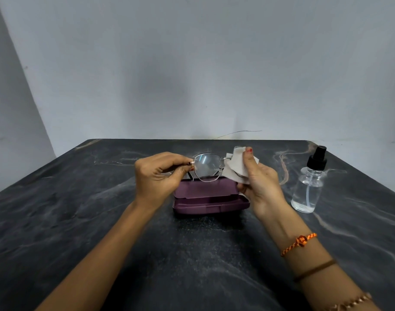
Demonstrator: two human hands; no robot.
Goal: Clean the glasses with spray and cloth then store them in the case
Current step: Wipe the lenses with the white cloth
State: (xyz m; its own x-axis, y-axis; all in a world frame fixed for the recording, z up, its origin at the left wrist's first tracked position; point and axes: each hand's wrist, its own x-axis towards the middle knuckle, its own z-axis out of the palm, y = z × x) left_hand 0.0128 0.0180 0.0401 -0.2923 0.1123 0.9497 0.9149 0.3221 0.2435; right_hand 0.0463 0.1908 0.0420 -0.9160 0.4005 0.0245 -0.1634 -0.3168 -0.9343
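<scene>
My left hand (pixel 158 173) pinches the left hinge of thin metal-framed glasses (pixel 209 167), held up above the table. One lens is in plain sight. The other lens is wrapped in a pale grey cloth (pixel 235 168), which my right hand (pixel 260 182) presses around it with thumb and fingers. Directly under the glasses lies a plum-coloured case (pixel 211 198) with its lid open. A clear spray bottle (pixel 308 182) with a black pump top stands upright to the right of my right hand, apart from it.
Everything rests on a dark marbled table (pixel 102 221) that ends at a pale wall at the back. A thin wire (pixel 237 132) runs along the wall just above the table's far edge.
</scene>
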